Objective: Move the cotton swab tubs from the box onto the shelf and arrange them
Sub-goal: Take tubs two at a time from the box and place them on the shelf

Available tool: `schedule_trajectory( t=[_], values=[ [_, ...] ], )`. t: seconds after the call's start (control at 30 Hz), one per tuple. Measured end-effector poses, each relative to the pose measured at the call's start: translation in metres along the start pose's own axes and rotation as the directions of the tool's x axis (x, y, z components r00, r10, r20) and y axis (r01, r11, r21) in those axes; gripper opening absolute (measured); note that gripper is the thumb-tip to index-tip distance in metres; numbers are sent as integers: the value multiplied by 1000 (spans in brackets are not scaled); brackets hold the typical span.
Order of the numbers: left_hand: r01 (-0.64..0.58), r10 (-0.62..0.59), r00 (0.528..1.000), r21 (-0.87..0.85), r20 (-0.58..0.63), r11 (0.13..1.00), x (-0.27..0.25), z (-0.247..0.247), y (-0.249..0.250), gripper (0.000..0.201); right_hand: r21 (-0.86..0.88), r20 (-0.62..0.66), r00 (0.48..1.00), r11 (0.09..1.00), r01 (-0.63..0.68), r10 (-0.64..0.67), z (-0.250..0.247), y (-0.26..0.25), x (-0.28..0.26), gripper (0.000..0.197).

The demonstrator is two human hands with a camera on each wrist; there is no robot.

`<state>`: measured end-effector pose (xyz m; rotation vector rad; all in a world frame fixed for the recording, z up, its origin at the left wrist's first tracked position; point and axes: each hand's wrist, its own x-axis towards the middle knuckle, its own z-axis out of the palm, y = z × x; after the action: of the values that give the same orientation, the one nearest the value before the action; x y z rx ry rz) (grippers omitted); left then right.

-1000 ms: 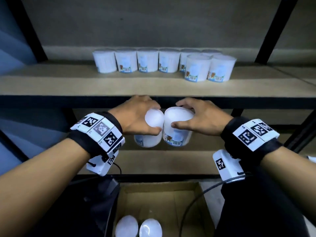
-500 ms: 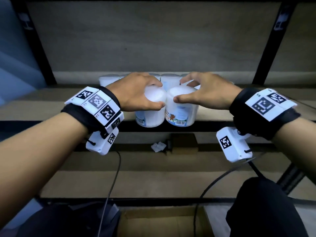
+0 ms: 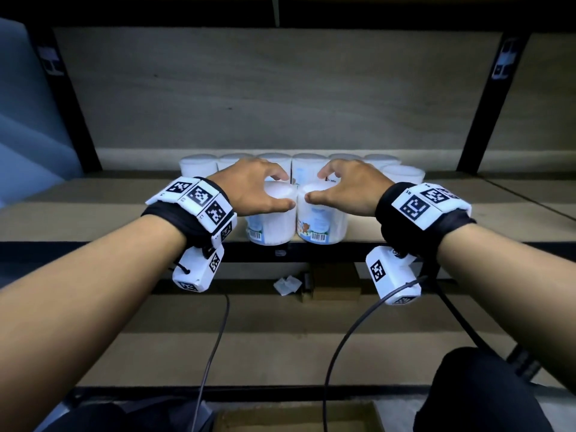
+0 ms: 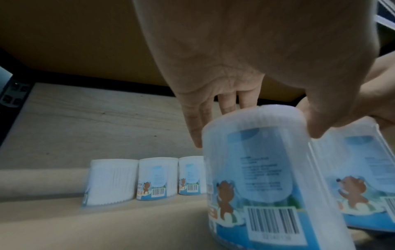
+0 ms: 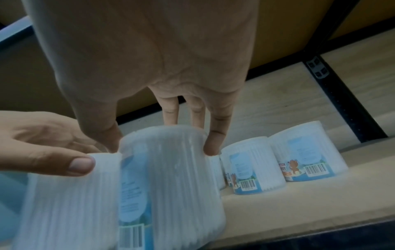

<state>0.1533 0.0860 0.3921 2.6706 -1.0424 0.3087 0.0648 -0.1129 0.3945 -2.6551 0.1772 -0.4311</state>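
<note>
Two white cotton swab tubs with blue bear labels stand side by side at the front edge of the wooden shelf point(image 3: 93, 210). My left hand point(image 3: 285, 191) grips the left tub point(image 3: 271, 222) from above by its lid, thumb in front and fingers behind. In the same way my right hand point(image 3: 316, 187) grips the right tub point(image 3: 322, 222). The left wrist view shows the left tub point(image 4: 256, 169) slightly tilted and blurred. The right wrist view shows the right tub point(image 5: 171, 177) blurred too. I cannot tell whether their bases rest on the board. Several more tubs point(image 3: 199, 165) line the back of the shelf.
Two further tubs point(image 5: 252, 165) stand ahead of the back row on the right. The cardboard box point(image 3: 296, 416) shows only its top rim at the bottom edge. A lower shelf holds a small brown box point(image 3: 336, 282) and crumpled plastic point(image 3: 286, 285). Black uprights point(image 3: 486, 120) frame the bay.
Both hands have carried their tubs up from below the shelf edge to the shelf's front edge. The view has tilted up, and the box has nearly left the frame.
</note>
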Motion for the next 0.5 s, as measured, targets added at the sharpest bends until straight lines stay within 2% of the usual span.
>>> schedule_trajectory(
  t=[0.2, 0.3, 0.4, 0.5],
  values=[
    [-31, 30, 999, -24, -24, 999, -5, -2, -2, 60, -105, -14, 998, 993, 60, -62, -3, 2, -6, 58],
    [-49, 48, 998, -13, -42, 999, -10, -6, 0, 59, -183, -26, 988, 972, 148, -155, -10, -2, -13, 37],
    [-92, 92, 995, 7, -44, 996, -16, -14, 5, 42, -197, -20, 977, 959, 204, -212, -13, -6, -20, 13],
    [-120, 121, 992, 32, -22, 992, -22, -19, 12, 25, -193, -26, 971, 954, 228, -237, -12, -7, -24, 20]
  ],
)
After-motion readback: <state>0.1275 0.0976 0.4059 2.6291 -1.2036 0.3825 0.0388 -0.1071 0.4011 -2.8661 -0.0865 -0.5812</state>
